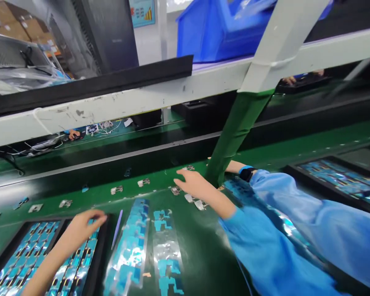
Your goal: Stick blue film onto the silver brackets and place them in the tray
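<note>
My left hand (pixel 80 229) hovers over the right side of a black tray (pixel 102 246) filled with rows of small blue-filmed parts. Its fingers are loosely bent and apart, with nothing visible in them. My right hand (pixel 193 183) reaches over the far part of the green bench, thumb and forefinger spread, holding nothing I can see. Just beyond its fingers lies a small metal part (pixel 189 167); another metal part (pixel 175 190) is below them. Two pale pieces (pixel 199 204) rest under the wrist. Between my hands are a blue film sheet (pixel 131 234), a half-used clear sheet (pixel 168 246) and a purple stick (pixel 117 228).
A co-worker's blue sleeve (pixel 283 193) crosses from the right, the hand partly behind a green-wrapped post (pixel 234 135). Several metal parts line a green strip (pixel 98 197). Another tray (pixel 342 176) stands right. Overhead, a white shelf beam (pixel 111 102) carries a blue bin (pixel 200 33).
</note>
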The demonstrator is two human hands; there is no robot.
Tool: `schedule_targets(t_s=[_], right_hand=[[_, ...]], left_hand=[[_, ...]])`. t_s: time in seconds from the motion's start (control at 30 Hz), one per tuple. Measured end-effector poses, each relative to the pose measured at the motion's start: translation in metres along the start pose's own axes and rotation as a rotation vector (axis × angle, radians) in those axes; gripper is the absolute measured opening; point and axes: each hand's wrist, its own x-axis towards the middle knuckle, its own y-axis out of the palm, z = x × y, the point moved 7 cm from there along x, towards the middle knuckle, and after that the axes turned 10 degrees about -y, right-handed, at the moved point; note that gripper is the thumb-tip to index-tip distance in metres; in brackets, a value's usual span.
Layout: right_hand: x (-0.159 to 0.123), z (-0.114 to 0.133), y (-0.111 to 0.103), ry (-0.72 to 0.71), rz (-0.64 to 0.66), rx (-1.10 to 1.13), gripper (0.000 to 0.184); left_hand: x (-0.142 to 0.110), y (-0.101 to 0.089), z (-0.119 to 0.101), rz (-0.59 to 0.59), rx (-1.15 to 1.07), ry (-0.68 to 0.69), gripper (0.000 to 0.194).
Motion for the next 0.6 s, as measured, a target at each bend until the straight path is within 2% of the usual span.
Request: schedule_targets(t_s=[0.03, 0.13, 0.2, 0.27, 0.33, 0.43, 0.53, 0.6], right_hand=[[0.027, -0.006, 0.0, 0.033, -0.002, -0.03, 0.035], [0.093, -0.031, 0.012, 0.151, -0.062, -0.104, 0.033], [0.115, -0.048, 0.024, 0.208, -0.123, -0.126, 0.032], [0.123, -0.064, 0.034, 0.236, -0.174, -0.126, 0.03], [0.124, -0.076, 0.036, 0.242, -0.21, -0.112, 0.028], [0.123, -0.088, 0.027, 0.241, -0.235, -0.059, 0.031], [0.115, -0.079, 0.015, 0.227, -0.226, 0.033, 0.035], [0.101, -0.058, 0.016, 0.194, -0.192, 0.113, 0.033]], left_hand=[[0.035, 0.002, -0.026, -0.015, -0.019, 0.014, 0.042], [0.129, 0.021, -0.078, -0.157, -0.036, -0.138, 0.057], [0.171, 0.043, -0.103, -0.213, -0.014, -0.174, 0.069], [0.195, 0.062, -0.116, -0.267, -0.004, -0.192, 0.067], [0.208, 0.072, -0.124, -0.293, -0.015, -0.181, 0.057], [0.215, 0.069, -0.136, -0.271, -0.061, -0.124, 0.053], [0.206, 0.052, -0.137, -0.252, -0.143, -0.103, 0.06], [0.184, 0.033, -0.118, -0.262, -0.226, -0.138, 0.059]])
